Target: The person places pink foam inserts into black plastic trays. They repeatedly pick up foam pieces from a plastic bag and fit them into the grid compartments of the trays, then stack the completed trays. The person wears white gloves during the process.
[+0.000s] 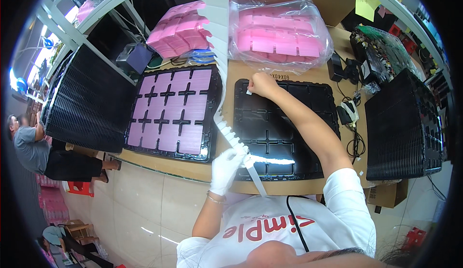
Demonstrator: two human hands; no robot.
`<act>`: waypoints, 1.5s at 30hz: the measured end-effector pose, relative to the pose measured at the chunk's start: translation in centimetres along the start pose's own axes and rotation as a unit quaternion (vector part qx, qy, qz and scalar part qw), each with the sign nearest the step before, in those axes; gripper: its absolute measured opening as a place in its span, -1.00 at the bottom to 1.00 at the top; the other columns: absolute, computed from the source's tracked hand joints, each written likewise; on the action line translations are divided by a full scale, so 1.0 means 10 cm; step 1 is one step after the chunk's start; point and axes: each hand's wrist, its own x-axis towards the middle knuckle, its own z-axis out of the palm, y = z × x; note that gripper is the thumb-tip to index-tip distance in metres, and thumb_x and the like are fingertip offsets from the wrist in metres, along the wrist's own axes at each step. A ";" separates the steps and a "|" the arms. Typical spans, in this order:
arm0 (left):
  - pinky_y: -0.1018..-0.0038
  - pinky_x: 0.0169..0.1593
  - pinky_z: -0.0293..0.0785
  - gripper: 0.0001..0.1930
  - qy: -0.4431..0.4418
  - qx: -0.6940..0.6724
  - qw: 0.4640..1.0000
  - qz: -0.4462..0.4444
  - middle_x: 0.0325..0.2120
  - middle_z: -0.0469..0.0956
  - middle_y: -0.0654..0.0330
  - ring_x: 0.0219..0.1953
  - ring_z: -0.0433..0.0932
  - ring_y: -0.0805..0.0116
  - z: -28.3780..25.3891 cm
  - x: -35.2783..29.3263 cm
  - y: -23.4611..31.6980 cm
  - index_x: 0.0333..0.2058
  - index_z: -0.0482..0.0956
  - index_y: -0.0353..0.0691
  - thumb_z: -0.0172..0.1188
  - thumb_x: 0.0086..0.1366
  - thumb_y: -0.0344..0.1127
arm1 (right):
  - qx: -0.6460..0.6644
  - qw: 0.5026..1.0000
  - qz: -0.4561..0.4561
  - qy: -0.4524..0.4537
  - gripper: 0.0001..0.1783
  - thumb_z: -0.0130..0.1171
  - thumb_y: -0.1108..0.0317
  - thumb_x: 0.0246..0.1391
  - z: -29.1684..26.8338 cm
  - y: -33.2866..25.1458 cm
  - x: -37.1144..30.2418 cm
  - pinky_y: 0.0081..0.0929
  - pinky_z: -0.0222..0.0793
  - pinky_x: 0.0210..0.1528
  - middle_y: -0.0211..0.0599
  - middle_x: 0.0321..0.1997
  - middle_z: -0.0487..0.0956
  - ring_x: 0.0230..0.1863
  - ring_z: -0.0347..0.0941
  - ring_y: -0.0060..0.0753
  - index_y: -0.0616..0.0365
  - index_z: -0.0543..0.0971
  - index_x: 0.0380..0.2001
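Note:
My left hand (225,170), in a white glove, pinches a long white strip (221,85) with notched edges. The strip comes down from the top of the view, and a tail of it hangs below the glove toward my shirt. My bare right hand (263,85) is closed at the far left corner of a black plastic tray (284,123) with moulded compartments. A small white piece (249,92) shows at its fingertips. My right forearm crosses above the tray and hides part of it. Left of the strip lies another black tray (212,123) with pink sheets (169,105) in its compartments.
Tall stacks of black trays stand at the left (87,101) and right (400,128). Behind lie bagged pink sheets (279,34) and a pink stack (178,29). Cables (356,145) and circuit boards (386,46) occupy the right. A person (34,147) stands beyond the left stack.

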 end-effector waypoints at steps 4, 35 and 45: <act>0.64 -0.28 0.52 -0.78 0.005 0.015 1.000 0.016 -0.33 0.64 0.26 -0.34 0.56 0.61 0.00 0.00 -0.02 -0.13 0.65 -0.37 0.26 0.31 -0.37 | 0.131 0.990 -0.008 -0.052 -0.84 0.35 0.28 -0.10 -0.11 -0.02 -0.13 -0.36 0.46 -0.20 -0.19 -0.44 0.65 -0.31 0.60 -0.29 0.14 0.69 -0.50; 0.66 -0.39 0.38 -0.83 0.033 0.018 0.998 0.054 -0.39 0.61 0.23 -0.42 0.55 0.59 0.49 -0.12 0.06 -0.26 0.58 -0.29 0.30 0.30 -0.32 | 0.141 0.965 0.198 0.102 -0.84 0.38 0.34 -0.09 -1.10 1.66 -1.57 -0.39 0.43 -0.33 -0.19 -0.54 0.61 -0.48 0.54 -0.30 0.21 0.65 -0.50; 0.67 -0.38 0.36 -0.88 0.013 0.029 0.999 0.041 -0.32 0.63 0.20 -0.45 0.53 0.59 0.41 -0.12 0.01 -0.30 0.54 -0.27 0.27 0.31 -0.37 | -0.006 0.982 0.176 0.069 -0.78 0.40 0.29 -0.17 -0.92 2.00 -1.32 -0.28 0.48 -0.34 -0.05 -0.55 0.63 -0.47 0.60 -0.15 0.24 0.66 -0.55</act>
